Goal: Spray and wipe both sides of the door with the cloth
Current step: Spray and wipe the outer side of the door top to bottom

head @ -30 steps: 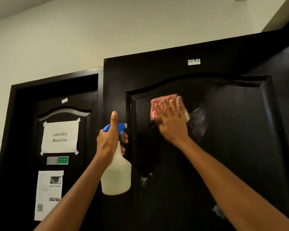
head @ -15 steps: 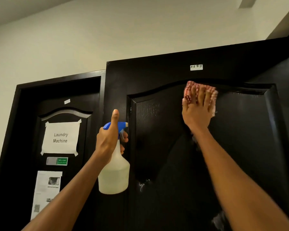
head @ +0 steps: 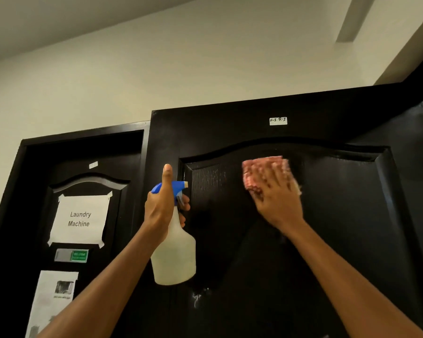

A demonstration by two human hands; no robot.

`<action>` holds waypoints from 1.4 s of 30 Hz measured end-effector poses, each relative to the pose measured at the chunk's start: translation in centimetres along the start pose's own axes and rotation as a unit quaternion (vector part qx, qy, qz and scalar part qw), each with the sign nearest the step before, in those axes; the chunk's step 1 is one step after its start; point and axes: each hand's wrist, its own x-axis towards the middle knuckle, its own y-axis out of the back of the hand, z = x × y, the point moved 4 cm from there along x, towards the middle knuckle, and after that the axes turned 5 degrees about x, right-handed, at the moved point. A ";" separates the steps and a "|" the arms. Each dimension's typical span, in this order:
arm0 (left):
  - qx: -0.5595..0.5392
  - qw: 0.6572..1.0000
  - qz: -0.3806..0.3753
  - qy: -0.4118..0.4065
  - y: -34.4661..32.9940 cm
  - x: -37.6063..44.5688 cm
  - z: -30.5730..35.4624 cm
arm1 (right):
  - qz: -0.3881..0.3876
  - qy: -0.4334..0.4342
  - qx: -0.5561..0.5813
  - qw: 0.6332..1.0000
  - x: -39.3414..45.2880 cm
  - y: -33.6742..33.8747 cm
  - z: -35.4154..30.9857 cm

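A dark, glossy panelled door (head: 340,228) fills the right half of the view, with a small white label near its top. My right hand (head: 276,198) presses a pink patterned cloth (head: 259,167) flat against the upper panel, fingers spread over it; the hand and cloth are blurred. My left hand (head: 163,206) grips the neck of a translucent spray bottle (head: 175,254) with a blue trigger head, thumb pointing up, held in front of the door's left edge with the nozzle towards the door.
To the left stands a second dark door (head: 88,186) in its frame, with a taped paper sign reading "Laundry Machine" (head: 80,219), a small green plate and a printed sheet below. Pale wall and ceiling lie above.
My right hand swept the cloth from the panel's left up to its arched top, then back down and left. The left hand with the bottle stayed nearly still.
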 end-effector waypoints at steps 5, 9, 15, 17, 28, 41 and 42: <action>-0.008 1.000 0.004 0.015 -1.4 1.5 1.4 | 0.011 -0.197 0.044 0.979 0.2 1.9 4.8; -0.028 0.999 0.007 0.017 -1.7 2.2 2.2 | 0.023 -0.217 0.039 0.975 0.6 1.6 3.5; -0.012 1.000 0.011 -0.023 -1.9 3.4 3.2 | 0.017 -0.161 0.046 0.986 2.8 -0.1 -1.1; -0.012 0.999 0.019 -0.033 -1.7 3.9 3.1 | -0.003 -0.053 0.029 0.998 4.3 -0.9 -4.3; -0.002 0.999 -0.004 -0.036 -3.7 5.6 3.0 | 0.003 0.000 0.009 1.000 7.1 3.2 5.7; 0.021 0.999 -0.001 -0.043 -1.3 5.0 2.5 | 0.021 -0.192 0.088 0.977 7.3 2.0 0.2; 0.022 0.999 -0.001 -0.044 -1.0 5.0 2.3 | -0.016 -0.115 0.078 0.990 7.9 1.3 -2.6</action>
